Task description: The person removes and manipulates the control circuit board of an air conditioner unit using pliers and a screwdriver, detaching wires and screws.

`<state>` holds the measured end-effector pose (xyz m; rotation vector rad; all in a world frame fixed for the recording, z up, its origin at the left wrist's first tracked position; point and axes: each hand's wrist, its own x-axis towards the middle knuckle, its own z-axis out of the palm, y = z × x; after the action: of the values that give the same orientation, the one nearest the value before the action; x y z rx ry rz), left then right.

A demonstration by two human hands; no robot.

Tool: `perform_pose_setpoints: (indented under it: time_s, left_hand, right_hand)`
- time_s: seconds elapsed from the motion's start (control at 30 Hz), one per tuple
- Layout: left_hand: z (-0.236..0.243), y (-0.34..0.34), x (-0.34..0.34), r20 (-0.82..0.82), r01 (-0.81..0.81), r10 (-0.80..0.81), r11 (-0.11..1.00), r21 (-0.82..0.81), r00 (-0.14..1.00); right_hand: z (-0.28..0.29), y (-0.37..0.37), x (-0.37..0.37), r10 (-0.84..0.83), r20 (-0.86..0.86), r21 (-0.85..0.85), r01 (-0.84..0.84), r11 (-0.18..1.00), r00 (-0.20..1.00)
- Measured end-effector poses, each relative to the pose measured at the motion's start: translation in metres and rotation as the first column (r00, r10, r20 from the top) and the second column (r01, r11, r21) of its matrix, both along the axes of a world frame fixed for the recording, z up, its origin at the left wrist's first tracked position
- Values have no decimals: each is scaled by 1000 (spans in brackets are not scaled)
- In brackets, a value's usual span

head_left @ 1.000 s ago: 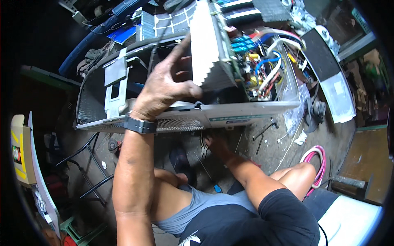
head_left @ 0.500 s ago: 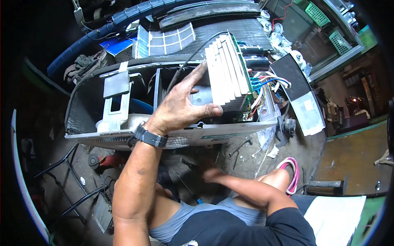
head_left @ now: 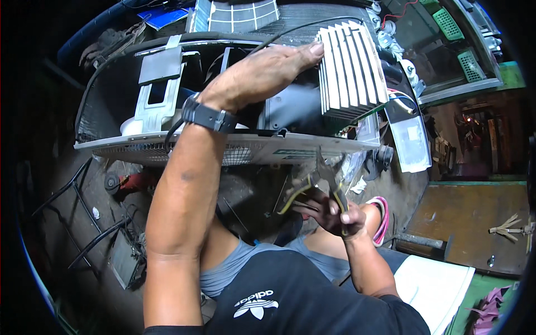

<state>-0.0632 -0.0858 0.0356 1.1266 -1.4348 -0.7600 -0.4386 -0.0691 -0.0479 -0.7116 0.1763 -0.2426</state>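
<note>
My left hand (head_left: 262,75) reaches across an opened metal appliance housing (head_left: 298,142) and grips the left side of a white finned heat sink (head_left: 352,67), its fingertips at the upper edge. Coloured wires (head_left: 399,96) come out on the heat sink's right. A grey bracket (head_left: 159,64) lies across the housing's left part, and a dark cable runs over the top. My right hand (head_left: 335,215), below the housing, holds pliers with yellow-and-black handles (head_left: 339,195), spread apart and pointing up toward the housing's front.
A bent black metal frame (head_left: 78,212) and a red tool (head_left: 137,184) lie on the floor at left. Pink hose (head_left: 381,223) is beside my right knee. A wooden panel (head_left: 446,218) and white board (head_left: 424,287) are at right; green baskets (head_left: 449,25) sit behind.
My right hand has risen from near the floor with the pliers. My left hand has shifted right and higher in the picture along the heat sink, whose fins now face more upward.
</note>
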Motion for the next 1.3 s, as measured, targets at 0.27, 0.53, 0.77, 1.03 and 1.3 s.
perform_pose_setpoints:
  time_s: [0.27,0.53,0.77,1.03,1.3]
  left_hand:
    - [19,5,-4,85,-32,23,994,108,996]
    - [16,3,-21,55,-67,62,992,103,997]
    - [25,-1,4,273,7,-24,998,63,962]
    - [28,-20,-15,69,-8,-5,985,173,998]
    - [18,-24,-13,68,-81,72,988,130,995]
  right_hand:
    - [37,41,126,-71,246,291,-4,957,967]
    - [28,58,147,-168,-113,257,192,947,979]
    - [102,32,123,-259,-506,-660,-177,730,822]
    - [132,31,113,-568,-96,-834,-378,-402,817]
    - [127,18,136,-687,-48,-591,-575,-566,725]
